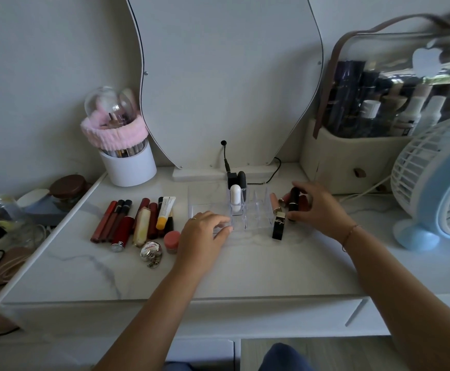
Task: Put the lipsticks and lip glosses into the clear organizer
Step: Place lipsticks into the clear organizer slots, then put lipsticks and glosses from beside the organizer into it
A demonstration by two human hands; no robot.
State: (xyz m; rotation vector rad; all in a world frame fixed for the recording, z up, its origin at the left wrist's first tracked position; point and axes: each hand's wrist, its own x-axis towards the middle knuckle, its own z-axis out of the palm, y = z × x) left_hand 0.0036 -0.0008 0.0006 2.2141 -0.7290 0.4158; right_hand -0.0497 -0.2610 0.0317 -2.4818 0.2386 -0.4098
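The clear organizer [256, 210] stands mid-table; a white lipstick [235, 198] and two black ones [238, 179] stand in its left and back slots. My left hand [205, 231] rests on the organizer's front left corner, steadying it. My right hand [317, 207] is closed around an upright black lipstick [294, 203] just right of the organizer. A black and gold lipstick [278, 226] lies by the organizer's right side, with pink and red ones [274, 203] behind it. Several red lip glosses [122, 220], a yellow-capped tube [164, 211] and a pink pot [172, 241] lie at the left.
A white brush cup [130, 164] with a pink band stands back left, the mirror base [202, 174] and its cable behind the organizer. A cosmetics case [352, 162] and a blue fan [438, 183] crowd the right. A silver keyring compact [151, 253] lies near the glosses.
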